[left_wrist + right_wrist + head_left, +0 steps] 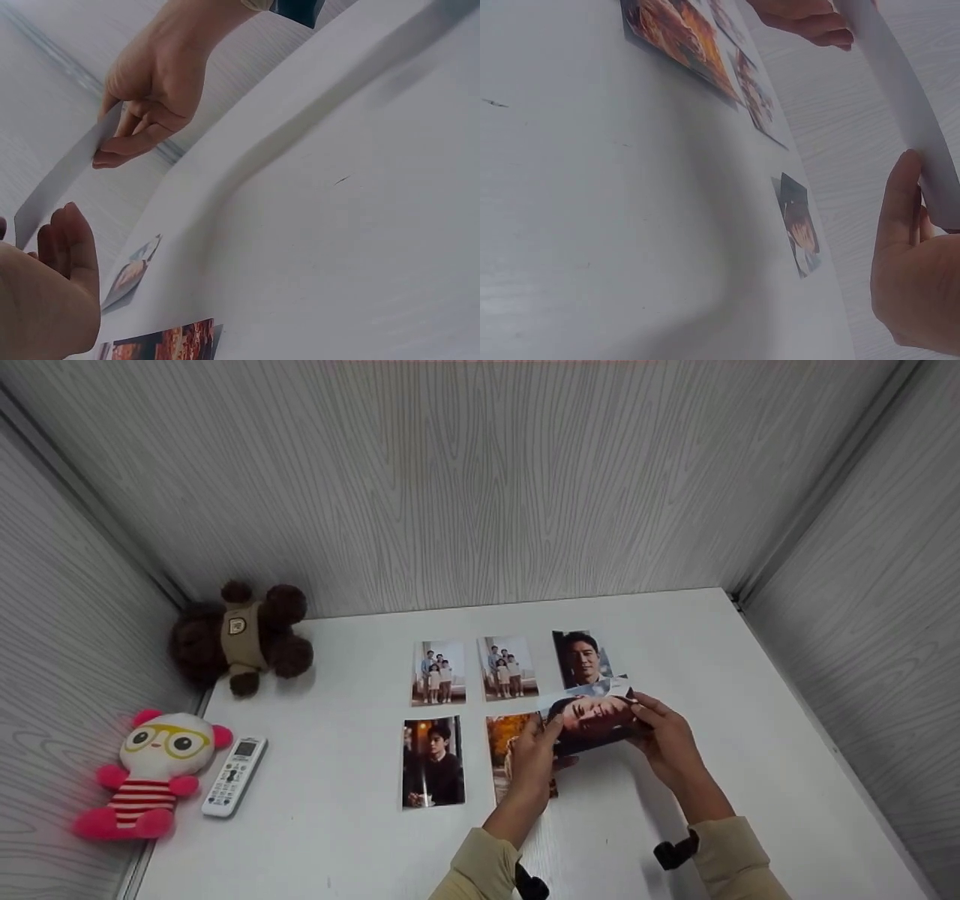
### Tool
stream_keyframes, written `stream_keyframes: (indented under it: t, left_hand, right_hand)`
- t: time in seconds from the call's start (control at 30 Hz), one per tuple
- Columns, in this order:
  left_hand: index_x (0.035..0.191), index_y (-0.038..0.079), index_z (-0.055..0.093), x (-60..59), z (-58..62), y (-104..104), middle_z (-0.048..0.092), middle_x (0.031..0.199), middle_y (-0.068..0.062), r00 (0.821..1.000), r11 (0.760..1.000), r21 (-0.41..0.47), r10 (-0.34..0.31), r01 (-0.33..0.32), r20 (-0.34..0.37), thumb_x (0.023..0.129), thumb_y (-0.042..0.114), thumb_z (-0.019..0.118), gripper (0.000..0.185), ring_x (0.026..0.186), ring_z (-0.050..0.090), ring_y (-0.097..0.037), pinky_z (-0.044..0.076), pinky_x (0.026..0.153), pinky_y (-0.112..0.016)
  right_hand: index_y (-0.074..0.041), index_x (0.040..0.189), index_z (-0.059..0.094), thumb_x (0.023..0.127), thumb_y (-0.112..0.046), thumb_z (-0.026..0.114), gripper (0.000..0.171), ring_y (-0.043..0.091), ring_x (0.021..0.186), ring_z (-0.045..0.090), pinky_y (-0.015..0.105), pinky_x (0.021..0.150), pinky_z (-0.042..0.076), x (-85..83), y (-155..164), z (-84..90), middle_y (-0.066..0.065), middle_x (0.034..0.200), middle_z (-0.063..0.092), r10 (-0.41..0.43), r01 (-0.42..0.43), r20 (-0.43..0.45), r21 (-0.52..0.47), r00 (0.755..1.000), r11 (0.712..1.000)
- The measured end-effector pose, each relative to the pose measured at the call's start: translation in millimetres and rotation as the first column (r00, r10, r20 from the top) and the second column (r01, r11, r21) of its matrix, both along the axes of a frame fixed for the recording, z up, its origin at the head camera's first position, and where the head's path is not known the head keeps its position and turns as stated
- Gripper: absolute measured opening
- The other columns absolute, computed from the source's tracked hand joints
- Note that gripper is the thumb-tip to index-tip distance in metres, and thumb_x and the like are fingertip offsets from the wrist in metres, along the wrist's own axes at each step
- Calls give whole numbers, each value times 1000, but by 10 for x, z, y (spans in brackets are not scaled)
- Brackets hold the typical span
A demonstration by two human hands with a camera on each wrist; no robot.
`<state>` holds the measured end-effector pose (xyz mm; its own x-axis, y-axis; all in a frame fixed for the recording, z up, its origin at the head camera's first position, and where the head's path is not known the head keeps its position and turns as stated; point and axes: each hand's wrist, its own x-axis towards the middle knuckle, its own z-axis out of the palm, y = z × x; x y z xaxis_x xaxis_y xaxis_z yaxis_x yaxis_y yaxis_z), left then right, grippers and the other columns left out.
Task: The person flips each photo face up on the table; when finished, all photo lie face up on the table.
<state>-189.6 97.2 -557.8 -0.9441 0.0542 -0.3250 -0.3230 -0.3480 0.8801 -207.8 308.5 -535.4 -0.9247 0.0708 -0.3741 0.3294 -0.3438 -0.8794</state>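
Both hands hold one photo [596, 718], a close portrait turned sideways, raised over the white table. My left hand [534, 750] pinches its left end and my right hand [664, 735] its right end. From the wrist views the photo's pale back [64, 176] shows, slightly bowed between the hands. Behind it on the table lies a portrait photo [585, 656], its lower edge overlapped in the head view. Under the left hand is a photo with orange autumn leaves [504, 729], partly hidden by that hand.
Two family group photos [439, 671] lie side by side in the back row; a photo of a person in dark clothes [435, 765] lies in front. At the left are a brown plush bear [244, 637], a pink-and-white plush toy [154, 772] and a white remote control [235, 776]. Grey panels [465, 487] surround the table.
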Motion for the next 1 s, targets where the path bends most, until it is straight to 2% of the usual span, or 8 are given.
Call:
stream_keyframes:
  t: [0.07, 0.27, 0.43, 0.57, 0.67, 0.77, 0.9, 1.0]
  left_hand:
    - [152, 13, 44, 17, -8, 13, 59, 142, -15, 1000, 997, 69, -22, 22, -13, 97, 40, 67, 65, 111, 67, -26, 63, 81, -41]
    - [153, 13, 40, 77, -18, 35, 66, 126, -15, 998, 983, 175, -49, 56, -44, 93, 19, 72, 68, 94, 74, -24, 63, 81, -39]
    - [161, 8, 22, 73, -17, 28, 69, 120, -16, 999, 988, 156, -14, 19, -32, 94, 12, 68, 81, 91, 75, -23, 63, 81, -38]
    - [159, 8, 29, 38, -19, 3, 72, 113, -15, 1000, 992, 123, -3, 5, -15, 97, 15, 66, 73, 92, 75, -24, 63, 81, -38]
    - [154, 5, 38, 9, -14, -29, 74, 110, -14, 1000, 995, 102, 0, 0, -1, 98, 20, 65, 63, 90, 76, -24, 63, 81, -38]
    - [147, 2, 46, -20, 9, -68, 74, 110, -14, 1000, 997, 78, -10, 10, 4, 99, 23, 65, 56, 88, 76, -23, 63, 81, -39]
    - [138, 3, 56, -52, 51, -117, 73, 114, -12, 999, 999, 29, -43, 43, 8, 97, 26, 68, 49, 86, 76, -23, 63, 81, -41]
    - [135, 5, 59, -64, 66, -137, 74, 111, -10, 997, 997, -12, -73, 73, 13, 94, 26, 71, 47, 85, 76, -24, 64, 76, -38]
  right_hand:
    - [-15, 135, 59, 106, -18, 55, 30, 7, 109, 63, 27, 89, 58, -10, -24, 7, 3, 139, 49, -5, 5, 1, -25, 1000, 1000]
    - [-9, 151, 40, 108, -19, 50, 45, 9, 114, 62, 28, 92, 58, -57, -106, 31, 12, 157, 35, -10, 11, 12, -36, 1000, 999]
    - [-9, 147, 45, 107, -16, 52, 41, 9, 107, 63, 26, 87, 59, -62, -115, 36, 5, 139, 50, -20, 22, 43, -45, 999, 999]
    - [-13, 130, 60, 104, -16, 58, 26, 10, 98, 66, 26, 83, 59, -41, -88, 29, -1, 118, 62, -26, 29, 42, -61, 999, 998]
    - [-17, 122, 65, 103, -17, 60, 19, 12, 96, 68, 27, 83, 60, -27, -67, 19, -2, 113, 64, -5, 6, 31, -42, 1000, 999]
    - [-16, 126, 61, 103, -20, 61, 24, 13, 96, 67, 27, 83, 60, -21, -57, 15, -3, 113, 65, 22, -22, 31, -12, 999, 1000]
    - [-10, 143, 47, 103, -21, 61, 44, 11, 92, 63, 22, 77, 56, -17, -39, 19, -6, 108, 65, 40, -40, 41, 16, 998, 999]
    - [-8, 144, 44, 103, -20, 60, 45, 9, 88, 61, 21, 71, 52, -16, -29, 12, -6, 104, 64, 49, -50, 28, 38, 998, 998]
